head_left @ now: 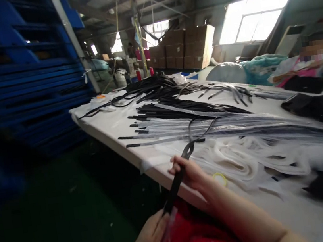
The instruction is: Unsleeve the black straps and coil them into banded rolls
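A black flat strip (174, 189) runs between my two hands at the near edge of the table. My right hand (188, 171) is closed round its upper part, and looped ends stick out beyond the fingers over the table. Lower down, my left hand (155, 230) is closed on the other end, close to my red shirt. Clear plastic sleeves holding black strips (210, 124) lie just past my right hand. Beside them are coils of white banding (239, 160). A yellow ring (219, 179), perhaps a tape roll, rests by my right forearm.
The white table (112, 134) has a heap of loose black strips (156, 83) at its far side. Blue pallets (40, 94) are stacked on the left. Cardboard boxes (175, 51) stand behind. Another person (306, 64) is at the far right, near dark fabric (322, 110).
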`<action>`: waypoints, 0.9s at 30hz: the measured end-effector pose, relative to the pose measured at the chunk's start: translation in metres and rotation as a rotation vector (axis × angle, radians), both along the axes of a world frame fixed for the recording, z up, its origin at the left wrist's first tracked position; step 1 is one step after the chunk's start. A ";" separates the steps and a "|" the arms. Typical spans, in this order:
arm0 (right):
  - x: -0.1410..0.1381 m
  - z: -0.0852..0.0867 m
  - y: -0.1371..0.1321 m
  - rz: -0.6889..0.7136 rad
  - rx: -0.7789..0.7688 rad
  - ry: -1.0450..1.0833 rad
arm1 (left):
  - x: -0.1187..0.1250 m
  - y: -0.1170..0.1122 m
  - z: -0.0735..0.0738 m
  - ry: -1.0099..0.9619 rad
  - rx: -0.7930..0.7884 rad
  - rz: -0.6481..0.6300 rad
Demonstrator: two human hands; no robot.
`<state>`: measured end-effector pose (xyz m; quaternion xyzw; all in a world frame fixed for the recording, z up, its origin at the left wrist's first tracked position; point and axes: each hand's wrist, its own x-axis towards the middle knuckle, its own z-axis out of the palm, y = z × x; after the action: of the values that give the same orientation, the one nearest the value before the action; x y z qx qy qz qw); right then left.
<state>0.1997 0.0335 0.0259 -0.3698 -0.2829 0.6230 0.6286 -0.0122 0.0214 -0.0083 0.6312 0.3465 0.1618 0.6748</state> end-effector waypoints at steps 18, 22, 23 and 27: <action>0.000 -0.008 0.022 -0.216 -0.108 0.120 | -0.005 0.000 -0.006 -0.034 0.004 -0.055; -0.038 -0.022 0.005 0.049 -0.141 0.071 | 0.004 0.005 -0.007 -0.095 0.069 0.021; -0.040 -0.023 0.005 0.089 -0.152 0.095 | 0.004 0.005 -0.008 -0.077 0.089 0.036; -0.011 -0.012 0.028 -0.064 -0.104 0.199 | -0.004 0.000 -0.015 0.043 0.032 0.035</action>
<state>0.1889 0.0614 0.0139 -0.3471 -0.1741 0.6500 0.6532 -0.0165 0.0210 -0.0234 0.6390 0.3692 0.1654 0.6543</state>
